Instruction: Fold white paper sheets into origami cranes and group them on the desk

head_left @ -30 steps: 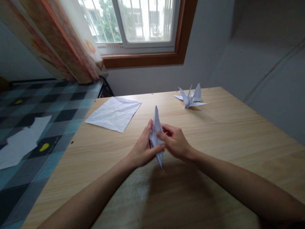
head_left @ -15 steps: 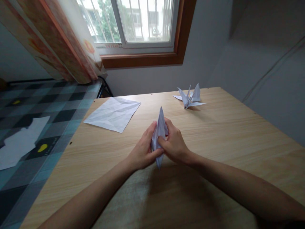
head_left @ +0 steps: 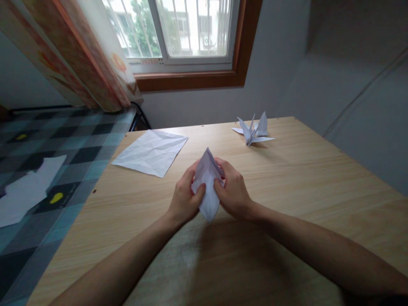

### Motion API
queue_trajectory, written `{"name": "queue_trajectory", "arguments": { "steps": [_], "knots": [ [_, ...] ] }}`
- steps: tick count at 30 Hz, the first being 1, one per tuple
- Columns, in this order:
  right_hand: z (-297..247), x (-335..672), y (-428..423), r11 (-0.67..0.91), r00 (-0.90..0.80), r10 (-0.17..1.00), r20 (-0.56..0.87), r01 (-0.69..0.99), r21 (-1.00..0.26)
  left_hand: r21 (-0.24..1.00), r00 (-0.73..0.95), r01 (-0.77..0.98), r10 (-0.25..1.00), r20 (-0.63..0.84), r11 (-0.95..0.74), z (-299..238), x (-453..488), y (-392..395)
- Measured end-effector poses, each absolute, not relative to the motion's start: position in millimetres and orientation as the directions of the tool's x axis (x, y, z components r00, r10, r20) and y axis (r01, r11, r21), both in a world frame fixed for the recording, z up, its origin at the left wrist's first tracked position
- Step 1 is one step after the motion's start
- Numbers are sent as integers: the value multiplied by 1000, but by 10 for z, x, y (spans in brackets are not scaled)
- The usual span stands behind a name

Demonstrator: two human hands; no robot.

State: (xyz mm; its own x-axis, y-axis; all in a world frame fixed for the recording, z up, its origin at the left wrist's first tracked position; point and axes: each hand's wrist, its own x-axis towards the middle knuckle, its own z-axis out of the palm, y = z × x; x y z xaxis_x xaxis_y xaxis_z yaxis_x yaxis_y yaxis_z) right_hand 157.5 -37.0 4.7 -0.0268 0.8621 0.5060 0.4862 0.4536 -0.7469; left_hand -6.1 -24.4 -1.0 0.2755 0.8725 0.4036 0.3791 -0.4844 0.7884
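While left hand (head_left: 186,196) at nine o'clock and right hand (head_left: 235,187) at three pinch folded paper (head_left: 208,193) between thumbs and nearly closed fingers, it sits dead centre | paper crane (head_left: 247,132) at one | light, even thumb pressure should keep folds aligned

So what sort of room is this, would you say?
Probably a room in a home, perhaps a bedroom: an orange floral fabric curtain hangs beside a brown-framed glass window, and a black, grey and teal checked cloth spreads out left of the pale wooden table.
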Motion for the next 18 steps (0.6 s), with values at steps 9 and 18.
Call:
{"name": "queue_trajectory", "arguments": {
  "steps": [9, 18],
  "knots": [
    [35, 1621, -317, 404, 29, 866, 499, 547, -733, 734, 176, 470, 867, 467, -491, 11, -62, -259],
    [4, 1653, -269, 446, -5, 846, 534, 554, -703, 736, 108, 504, 878, 466, -452, -5, -75, -256]
  ]
}}
